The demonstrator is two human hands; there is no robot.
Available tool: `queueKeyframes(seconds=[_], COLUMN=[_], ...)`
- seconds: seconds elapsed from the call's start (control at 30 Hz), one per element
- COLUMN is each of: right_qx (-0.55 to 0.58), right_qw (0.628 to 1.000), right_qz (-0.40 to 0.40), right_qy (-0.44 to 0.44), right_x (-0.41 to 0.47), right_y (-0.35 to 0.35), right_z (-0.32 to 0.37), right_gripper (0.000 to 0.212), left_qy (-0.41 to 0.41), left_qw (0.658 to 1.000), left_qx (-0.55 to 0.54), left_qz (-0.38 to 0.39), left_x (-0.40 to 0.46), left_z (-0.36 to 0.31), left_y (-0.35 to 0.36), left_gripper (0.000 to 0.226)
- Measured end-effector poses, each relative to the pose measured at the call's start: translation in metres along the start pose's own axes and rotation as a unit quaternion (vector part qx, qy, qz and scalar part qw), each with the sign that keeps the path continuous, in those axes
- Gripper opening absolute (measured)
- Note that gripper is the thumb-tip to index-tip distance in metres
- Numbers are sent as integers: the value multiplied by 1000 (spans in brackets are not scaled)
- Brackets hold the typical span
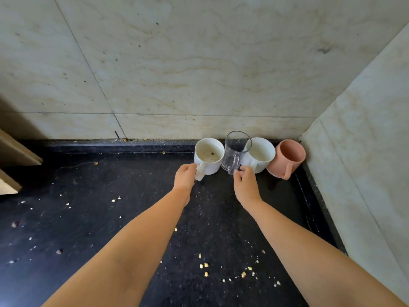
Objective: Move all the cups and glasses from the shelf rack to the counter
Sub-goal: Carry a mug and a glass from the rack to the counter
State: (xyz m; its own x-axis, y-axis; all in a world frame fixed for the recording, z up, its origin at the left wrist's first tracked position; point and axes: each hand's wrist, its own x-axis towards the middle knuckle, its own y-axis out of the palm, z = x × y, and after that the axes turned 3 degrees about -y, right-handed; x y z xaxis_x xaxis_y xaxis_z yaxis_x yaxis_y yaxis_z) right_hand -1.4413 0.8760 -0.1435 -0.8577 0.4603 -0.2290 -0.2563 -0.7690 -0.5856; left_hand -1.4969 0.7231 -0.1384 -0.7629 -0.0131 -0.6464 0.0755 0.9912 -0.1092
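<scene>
Four vessels stand in a row at the back of the black counter, against the wall. From left: a white mug with specks inside, a clear glass mug, a second white mug and a pink cup in the corner. My left hand pinches the handle of the left white mug. My right hand holds the handle of the clear glass mug with its fingertips. All four stand upright and touch or nearly touch each other.
Marble-tiled walls close the back and the right side, meeting in a corner behind the pink cup. Crumbs lie scattered over the counter. Beige board edges jut in at the far left. The shelf rack is out of view.
</scene>
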Motion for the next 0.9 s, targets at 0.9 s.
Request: queueKeyframes(seconds=[0.9], right_qx=[-335], right_qw=[648], right_qz=[241], right_qy=[-640], right_x=[-226], right_y=[117], right_z=[103], right_gripper=[43], left_qy=[27], left_qw=[791], left_qx=[423], left_qz=[-441], left_x=[-281], left_z=[167], left_y=[-239], left_gripper=[37])
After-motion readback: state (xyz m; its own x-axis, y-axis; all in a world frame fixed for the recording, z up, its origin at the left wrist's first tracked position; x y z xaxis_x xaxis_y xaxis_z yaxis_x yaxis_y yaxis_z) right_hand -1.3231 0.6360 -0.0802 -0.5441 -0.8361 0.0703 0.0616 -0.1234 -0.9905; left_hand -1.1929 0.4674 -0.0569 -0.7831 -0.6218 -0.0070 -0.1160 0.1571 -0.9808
